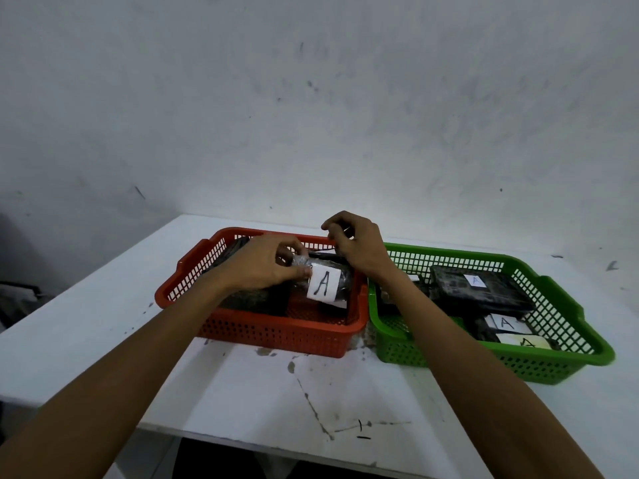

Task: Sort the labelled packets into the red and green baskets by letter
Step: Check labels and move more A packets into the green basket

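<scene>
Packet labelled A [323, 283] is over the red basket [276, 335], pinched by the left hand [262, 267] and the right hand [352, 245]. The green basket [449, 361] holds three A packets [477, 281]. Sorting appears unfinished.

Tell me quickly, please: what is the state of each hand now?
Left hand: pinches the packet labelled A, over the red basket.
Right hand: fingers curled at that packet's far edge; a grip cannot be told.
</scene>
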